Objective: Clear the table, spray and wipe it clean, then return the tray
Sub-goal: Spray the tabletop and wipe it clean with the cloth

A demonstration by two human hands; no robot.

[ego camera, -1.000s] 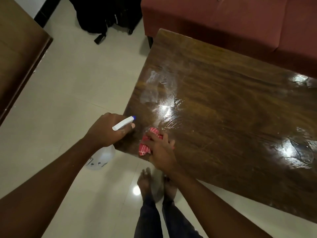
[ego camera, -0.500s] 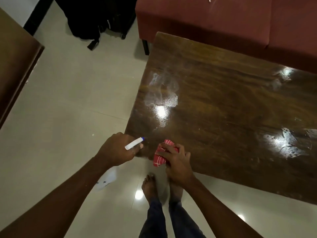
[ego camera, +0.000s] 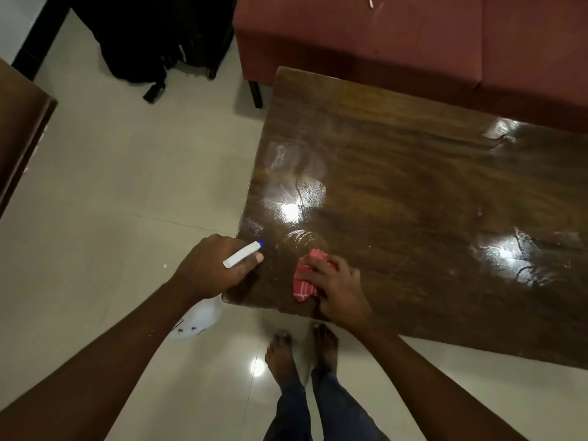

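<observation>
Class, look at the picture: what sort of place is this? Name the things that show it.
Probably a living room or lounge: a low wooden table stands before a red upholstered sofa on a pale tiled floor, with a black bag on the floor nearby.

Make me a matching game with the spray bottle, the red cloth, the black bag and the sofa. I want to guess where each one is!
Things:
1. spray bottle
2. red cloth
3. black bag
4. sofa

Places:
A. on the floor, left of the sofa
B. gripped in the left hand
C. behind the far edge of the table
D. on the table, under the right hand

Right pairs: 1-B, 2-D, 3-A, 4-C.
</observation>
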